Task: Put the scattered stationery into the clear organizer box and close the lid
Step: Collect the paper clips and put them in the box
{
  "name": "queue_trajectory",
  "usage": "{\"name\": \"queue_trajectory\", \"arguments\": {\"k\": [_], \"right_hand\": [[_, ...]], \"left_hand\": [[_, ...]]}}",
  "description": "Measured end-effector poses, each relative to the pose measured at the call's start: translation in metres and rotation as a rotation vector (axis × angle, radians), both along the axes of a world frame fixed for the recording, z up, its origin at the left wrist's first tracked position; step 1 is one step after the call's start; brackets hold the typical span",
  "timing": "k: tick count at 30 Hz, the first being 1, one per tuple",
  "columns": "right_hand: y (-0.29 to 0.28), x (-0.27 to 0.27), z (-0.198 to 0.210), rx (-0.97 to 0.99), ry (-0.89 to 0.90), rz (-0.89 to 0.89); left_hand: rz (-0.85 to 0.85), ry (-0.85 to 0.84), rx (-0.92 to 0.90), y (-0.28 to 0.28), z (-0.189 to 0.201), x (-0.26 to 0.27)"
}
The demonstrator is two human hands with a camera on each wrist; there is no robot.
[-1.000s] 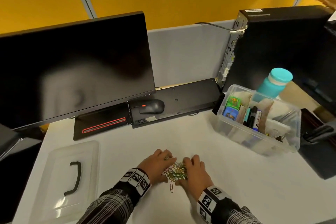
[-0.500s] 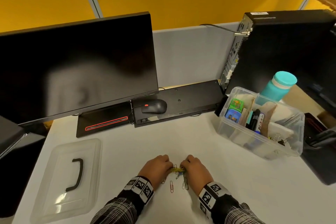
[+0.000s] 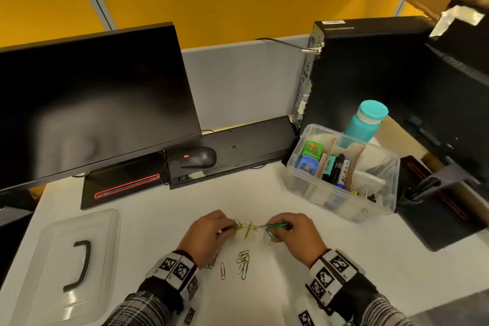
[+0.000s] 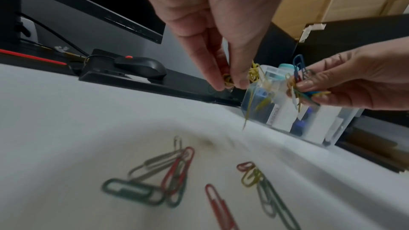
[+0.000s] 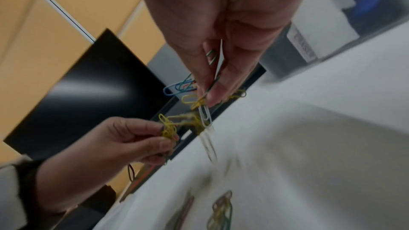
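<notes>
My left hand (image 3: 229,227) pinches a yellow clump of paper clips (image 4: 229,80) just above the white desk. My right hand (image 3: 277,227) pinches a mixed blue, green and yellow bunch (image 4: 298,92). A tangled strand of clips (image 3: 250,227) stretches between the two hands, with some hanging down (image 5: 199,121). Several loose clips (image 3: 242,263) lie on the desk below. The clear organizer box (image 3: 341,201) stands open at the right, holding markers, small coloured boxes and binder clips. Its lid (image 3: 53,246), with a black handle, lies flat at the left.
A monitor (image 3: 92,108) and a black mouse (image 3: 198,157) on a keyboard sit at the back. A computer tower (image 3: 370,74) and a teal bottle (image 3: 367,122) stand behind the box. A black stand base (image 3: 436,209) is right of the box.
Both hands have lifted off the desk and drawn apart, stretching the tangled clips between them. Several clips now lie loose on the desk below.
</notes>
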State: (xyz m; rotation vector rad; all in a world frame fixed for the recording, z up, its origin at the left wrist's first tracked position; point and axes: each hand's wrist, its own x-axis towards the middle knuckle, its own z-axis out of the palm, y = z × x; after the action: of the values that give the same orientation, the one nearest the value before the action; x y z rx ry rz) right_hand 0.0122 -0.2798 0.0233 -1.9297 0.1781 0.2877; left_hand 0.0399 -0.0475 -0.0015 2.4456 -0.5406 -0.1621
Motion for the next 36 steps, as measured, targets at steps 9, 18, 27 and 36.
{"name": "queue_trajectory", "arguments": {"k": [9, 18, 27, 36], "right_hand": [[-0.082, 0.012, 0.074, 0.025, -0.147, -0.092], [-0.204, 0.084, 0.105, -0.409, -0.066, -0.309], [-0.213, 0.138, 0.068, -1.009, 0.110, 0.039], [-0.225, 0.105, 0.070, -0.794, -0.079, -0.125]], "left_hand": [[-0.003, 0.026, -0.021, -0.026, 0.003, -0.004], [0.026, 0.057, 0.040, -0.036, -0.001, -0.011], [0.080, 0.079, 0.065, -0.043, 0.004, -0.016], [0.086, 0.057, 0.040, -0.059, 0.033, -0.008]]}}
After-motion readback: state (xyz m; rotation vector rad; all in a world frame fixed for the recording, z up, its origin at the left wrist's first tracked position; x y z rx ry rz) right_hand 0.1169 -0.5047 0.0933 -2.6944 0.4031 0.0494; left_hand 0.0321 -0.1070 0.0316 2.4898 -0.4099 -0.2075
